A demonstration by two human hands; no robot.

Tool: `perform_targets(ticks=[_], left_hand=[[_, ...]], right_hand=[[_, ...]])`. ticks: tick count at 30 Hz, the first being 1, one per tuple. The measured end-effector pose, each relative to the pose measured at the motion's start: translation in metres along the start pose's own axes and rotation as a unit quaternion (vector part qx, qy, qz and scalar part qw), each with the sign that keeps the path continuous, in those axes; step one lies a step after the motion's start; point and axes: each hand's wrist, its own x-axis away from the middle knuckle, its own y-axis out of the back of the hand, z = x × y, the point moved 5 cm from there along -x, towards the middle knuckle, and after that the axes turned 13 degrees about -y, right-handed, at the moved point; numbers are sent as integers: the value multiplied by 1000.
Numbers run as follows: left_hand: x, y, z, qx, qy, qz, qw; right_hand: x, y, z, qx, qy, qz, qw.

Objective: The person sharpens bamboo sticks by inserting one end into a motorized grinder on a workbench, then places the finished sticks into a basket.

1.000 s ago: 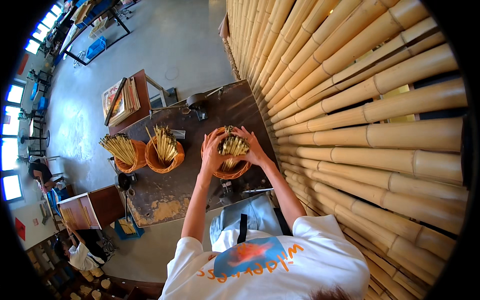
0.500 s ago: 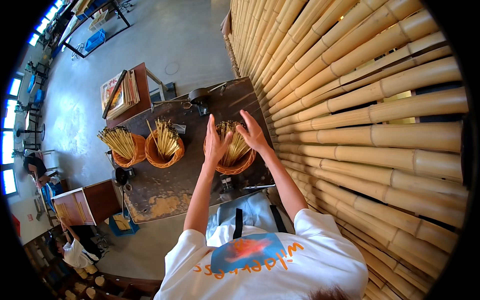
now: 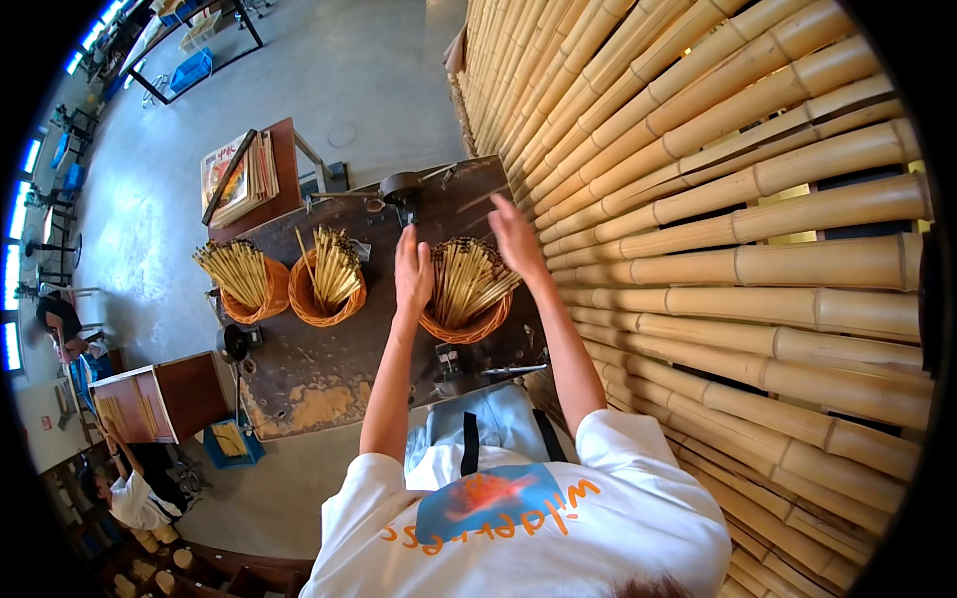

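A round wicker basket (image 3: 469, 332) stands on the dark worktable between my two hands, packed with thin yellowish sticks (image 3: 464, 284) whose upper ends are dark. My left hand (image 3: 412, 269) is held upright along the basket's left side, fingers stretched out and nothing seen in it. On the far right side of the sticks is my right hand (image 3: 514, 237), its fingers extended and slightly blurred. A faint brownish streak lies just beyond its fingertips; what it is I cannot make out. Two more baskets of similar sticks, the middle one (image 3: 327, 307) and the left one (image 3: 261, 299), stand further left.
A bamboo pole wall (image 3: 738, 269) rises close along the right. The worn table (image 3: 299, 399) carries a dark round fixture (image 3: 401, 187) at its far edge and metal clamps nearby. Stacked printed sheets (image 3: 239, 179) lie beyond. Another person (image 3: 140, 498) works at lower left.
My hands have drawn apart from over the sticks to the basket's two sides, the right one further out. The sticks now fan more widely, and the basket sits slightly to the right.
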Motion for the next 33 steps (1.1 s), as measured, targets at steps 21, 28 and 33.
perform_targets(ticks=[21,28,33], left_hand=[[71,-91,69,247,243,73,935],[72,-80,83,404,296,155,851],[57,-62,16,403,204,78,889]], right_hand=[[87,-112,-107,-321,-373,10,871],[73,-105,-87,-396,-203,107,889],[84,-83,-78,-385,-106,96,912]])
